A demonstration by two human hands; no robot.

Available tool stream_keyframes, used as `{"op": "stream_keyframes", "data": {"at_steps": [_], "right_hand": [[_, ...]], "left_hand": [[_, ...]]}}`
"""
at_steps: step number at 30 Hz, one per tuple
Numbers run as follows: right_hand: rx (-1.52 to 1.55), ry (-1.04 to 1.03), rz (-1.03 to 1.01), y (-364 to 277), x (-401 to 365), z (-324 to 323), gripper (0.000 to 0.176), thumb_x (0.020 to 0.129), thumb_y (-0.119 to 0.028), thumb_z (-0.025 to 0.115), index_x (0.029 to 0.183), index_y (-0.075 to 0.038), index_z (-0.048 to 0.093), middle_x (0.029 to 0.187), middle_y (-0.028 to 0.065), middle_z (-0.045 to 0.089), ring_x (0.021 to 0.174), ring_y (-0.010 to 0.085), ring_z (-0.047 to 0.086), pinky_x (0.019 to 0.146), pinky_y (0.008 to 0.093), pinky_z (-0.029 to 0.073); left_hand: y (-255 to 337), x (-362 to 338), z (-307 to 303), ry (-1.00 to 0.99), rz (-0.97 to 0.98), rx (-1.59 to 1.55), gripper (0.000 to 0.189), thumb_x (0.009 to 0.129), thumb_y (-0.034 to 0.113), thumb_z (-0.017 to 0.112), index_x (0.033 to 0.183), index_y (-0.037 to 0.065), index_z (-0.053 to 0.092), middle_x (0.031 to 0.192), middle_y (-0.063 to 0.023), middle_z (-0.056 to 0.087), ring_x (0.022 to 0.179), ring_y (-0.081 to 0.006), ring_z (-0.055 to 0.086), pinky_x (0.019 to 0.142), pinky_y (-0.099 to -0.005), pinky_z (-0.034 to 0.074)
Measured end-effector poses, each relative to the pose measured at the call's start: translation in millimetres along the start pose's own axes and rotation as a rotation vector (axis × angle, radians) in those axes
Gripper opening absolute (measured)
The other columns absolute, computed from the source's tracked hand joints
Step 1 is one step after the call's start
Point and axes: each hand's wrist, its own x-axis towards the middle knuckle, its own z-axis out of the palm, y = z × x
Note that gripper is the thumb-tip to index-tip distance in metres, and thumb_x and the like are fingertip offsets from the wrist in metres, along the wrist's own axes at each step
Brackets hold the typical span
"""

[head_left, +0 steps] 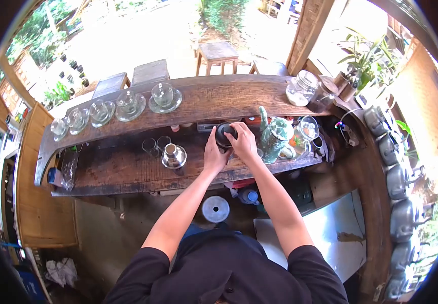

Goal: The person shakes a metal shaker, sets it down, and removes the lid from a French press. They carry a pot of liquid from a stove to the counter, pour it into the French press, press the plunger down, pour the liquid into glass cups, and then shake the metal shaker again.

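From my distant seat I see the dark, round-topped cylinder (223, 136) at the middle of the counter (112, 169), over its lower level; the hands hide its base, so I cannot tell whether it rests on the wood or is lifted. I judge it light to moderate in weight and stiff-walled, unlikely to give under a squeeze; its smooth-looking surface could slip if the palms are damp, and how fragile it is I cannot say. I would take hold of it around the side wall with one palm and steady the top with the other. Both hands are on it, neither spread wide nor clenched: the left hand (215, 154) curves along its left and near side, fingers pointing far, while the right hand (243, 144) closes over its right side, fingers bent across the upper edge. To the left, well clear of my grip, stands a shiny metal vessel (174, 158), with two clear glasses (150, 146) just beyond it; to the right, nearer my right wrist, stands a mottled green pitcher (279, 133).
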Motion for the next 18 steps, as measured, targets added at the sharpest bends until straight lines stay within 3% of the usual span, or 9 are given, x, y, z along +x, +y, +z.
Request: {"op": "stream_keyframes", "data": {"at_steps": [13, 18], "right_hand": [[0.084, 0.006, -0.071, 13, 2, 3, 0.029, 0.087, -0.015, 0.07, 0.113, -0.001, 0.065, 0.111, 0.0191, 0.068, 0.103, 0.0399, 0.065, 0.088, 0.0441, 0.052], [0.088, 0.012, -0.066, 14, 2, 2, 0.03, 0.088, -0.016, 0.07, 0.113, -0.001, 0.065, 0.109, 0.0202, 0.068, 0.103, 0.0399, 0.065, 0.088, 0.0442, 0.052]], "left_hand": [[7, 0, -3, 0.03, 0.019, 0.015, 0.102, 0.07, 0.02, 0.086, 0.152, 0.008, 0.027, 0.143, -0.0218, 0.047, 0.133, -0.0356, 0.048, 0.11, -0.0416, 0.041], [14, 0, -4, 0.04, -0.001, -0.026, 0.099, 0.069, 0.019, 0.085, 0.15, 0.005, 0.03, 0.14, -0.0221, 0.05, 0.13, -0.037, 0.05, 0.109, -0.0425, 0.041]]}}
